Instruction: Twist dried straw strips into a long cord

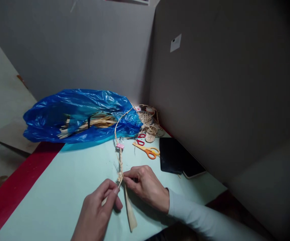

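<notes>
Straw cord (121, 164) is running down the table (47, 187); the person's left hand (98, 204) is pinching a strand (120, 183) at its near end, right hand (147, 187) pinching just beyond. Strip (130, 214) is trailing between them. Clip (120, 146) is biting cord farther up. I'm seeing blue bag (47, 117) crowding the back, scissors (145, 149) and tablet (171, 155) sitting right, partition (210, 100) hemming that side.

Left grip (100, 202) pinched; right grip (147, 185) pinched, palm downward.
</notes>
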The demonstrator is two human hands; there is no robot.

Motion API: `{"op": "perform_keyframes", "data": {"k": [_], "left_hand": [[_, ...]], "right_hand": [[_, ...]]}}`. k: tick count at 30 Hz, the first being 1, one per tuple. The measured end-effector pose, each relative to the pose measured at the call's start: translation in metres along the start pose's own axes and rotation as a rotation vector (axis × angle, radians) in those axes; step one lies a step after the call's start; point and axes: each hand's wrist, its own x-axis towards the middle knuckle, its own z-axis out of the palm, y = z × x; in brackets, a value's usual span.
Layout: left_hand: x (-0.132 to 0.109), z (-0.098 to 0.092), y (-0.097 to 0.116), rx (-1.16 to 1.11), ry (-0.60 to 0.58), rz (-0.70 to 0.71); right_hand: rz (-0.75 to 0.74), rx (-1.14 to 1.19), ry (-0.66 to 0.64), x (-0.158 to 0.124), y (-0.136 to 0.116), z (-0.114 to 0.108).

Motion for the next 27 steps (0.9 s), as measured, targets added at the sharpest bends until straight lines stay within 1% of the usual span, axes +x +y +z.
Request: {"op": "perform_keyframes", "data": {"k": [1,3,6,8,10,12,14,15,16,18,19,20,22,24,25,27], "left_hand": [[-0.004,0.003,-0.001,0.06,0.031,0.069],[-0.01,0.012,-0.005,0.219,0.091,0.256],[-0.011,0.026,-0.017,0.575,0.152,0.553],[-0.008,0.032,-0.023,0.822,0.162,0.696],[-0.007,0.034,-0.027,0.996,0.172,0.743],[-0.007,0.032,-0.027,1.038,0.174,0.735],[-0.008,0.025,-0.024,0.928,0.128,0.697],[-0.007,0.02,-0.022,0.83,0.107,0.657],[-0.006,0.015,-0.019,0.715,0.093,0.583],[0.0,0.004,-0.013,0.442,0.081,0.348],[0.005,0.0,-0.011,0.282,0.059,0.22],[0.01,-0.003,-0.008,0.1,0.009,0.105],[0.02,-0.005,-0.003,-0.264,-0.136,-0.081],[0.028,-0.004,0.0,-0.556,-0.239,-0.209],[0.031,-0.002,0.001,-0.655,-0.27,-0.26],[0.034,0.002,0.003,-0.785,-0.309,-0.321]], "right_hand": [[0.004,0.033,-0.01,0.0,0.0,0.001],[0.031,0.133,-0.036,0.001,0.003,0.002],[0.103,0.377,-0.111,0.004,0.008,0.003],[0.151,0.574,-0.179,0.005,0.009,0.001],[0.18,0.719,-0.236,0.006,0.008,-0.002],[0.185,0.754,-0.237,0.007,0.006,-0.004],[0.175,0.711,-0.196,0.006,0.005,-0.003],[0.171,0.676,-0.165,0.006,0.005,-0.002],[0.166,0.644,-0.135,0.006,0.006,-0.001],[0.147,0.596,-0.103,0.006,0.008,0.001],[0.13,0.576,-0.099,0.005,0.009,0.002],[0.111,0.557,-0.104,0.005,0.009,0.002],[0.08,0.517,-0.124,0.004,0.009,0.001],[0.074,0.48,-0.125,0.003,0.008,-0.001],[0.075,0.469,-0.12,0.003,0.008,-0.001],[0.069,0.452,-0.118,0.002,0.008,-0.002]]}}
